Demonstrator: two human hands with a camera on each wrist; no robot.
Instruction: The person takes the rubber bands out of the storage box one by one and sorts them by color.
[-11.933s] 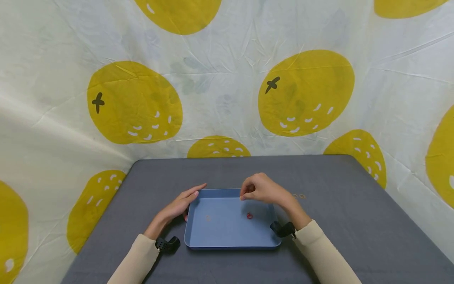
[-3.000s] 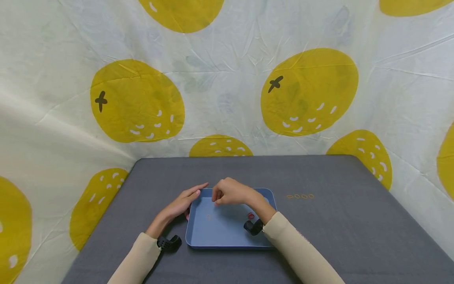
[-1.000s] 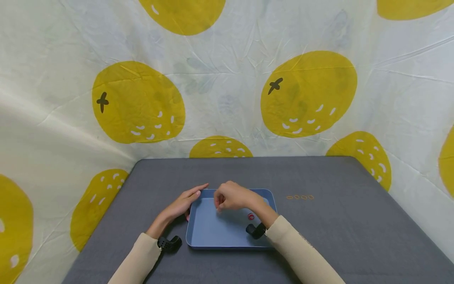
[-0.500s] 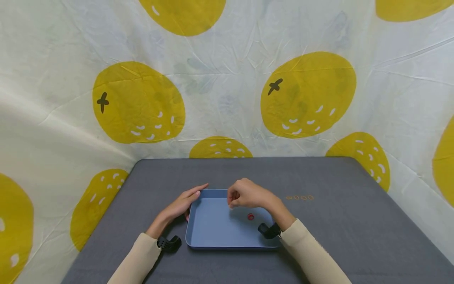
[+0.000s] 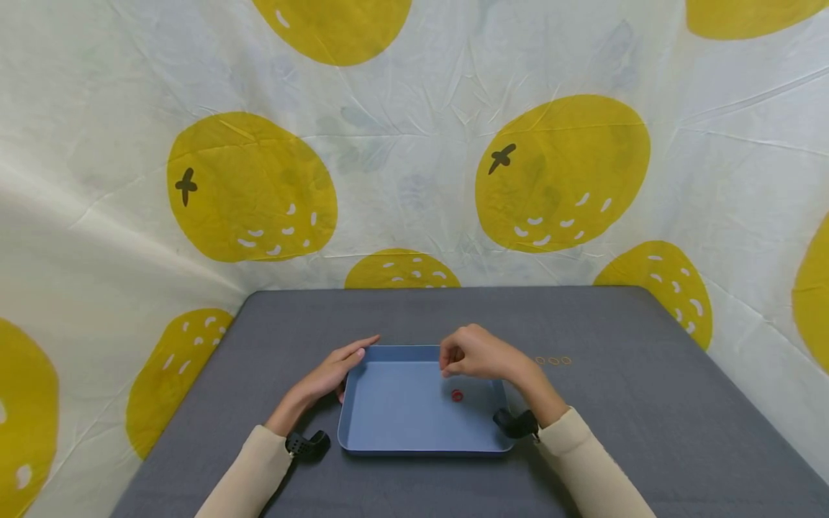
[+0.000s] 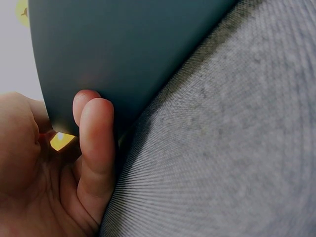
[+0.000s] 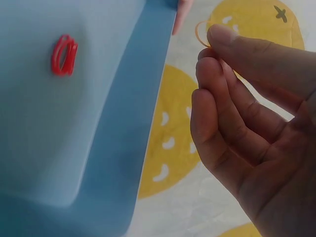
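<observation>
In the right wrist view, my right hand (image 5: 478, 352) pinches a thin orange rubber band (image 7: 198, 34) between thumb and fingertip; part of the loop shows. That hand hovers over the right half of a shallow blue tray (image 5: 395, 417). Below it on the tray floor lies a small red looped band (image 5: 457, 396), doubled up in the right wrist view (image 7: 64, 55). My left hand (image 5: 329, 372) holds the tray's left side near the far corner. Two of its fingertips press the outer wall (image 6: 148, 44), with the thumb at the rim and the index finger stretched along the corner.
Several orange rubber bands (image 5: 553, 361) lie in a row on the grey tabletop (image 5: 648, 417) right of the tray, partly hidden by the right wrist. A white cloth (image 5: 401, 180) with yellow fruit prints hangs behind the table.
A pale band on the tray's left part, seen earlier, is gone from there. The right hand reached down there, then lifted and moved right. The left hand stays put; the row on the table has grown.
</observation>
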